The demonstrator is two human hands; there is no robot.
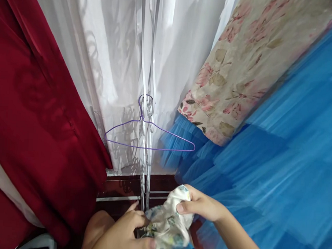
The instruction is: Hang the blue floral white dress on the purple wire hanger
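Note:
Low in the view, a bunched white cloth [168,220] with blue, green and yellow print hangs between my two hands; I cannot tell which garment it is. My right hand [202,205] pinches its upper right part, thumb lying on top. On the other side my left hand [130,229] grips the lower left part between thumb and fingers, slightly blurred. Above both hands, apart from them, a bare purple wire hanger [165,149] hooks onto a white metal rack [147,138].
A dark red curtain [37,115] hangs at the left, white curtains [111,45] behind the rack. Floral cloth [240,69] and a layered blue tulle garment [277,162] fill the right side. A pale rack bar [118,198] crosses low above the dark floor.

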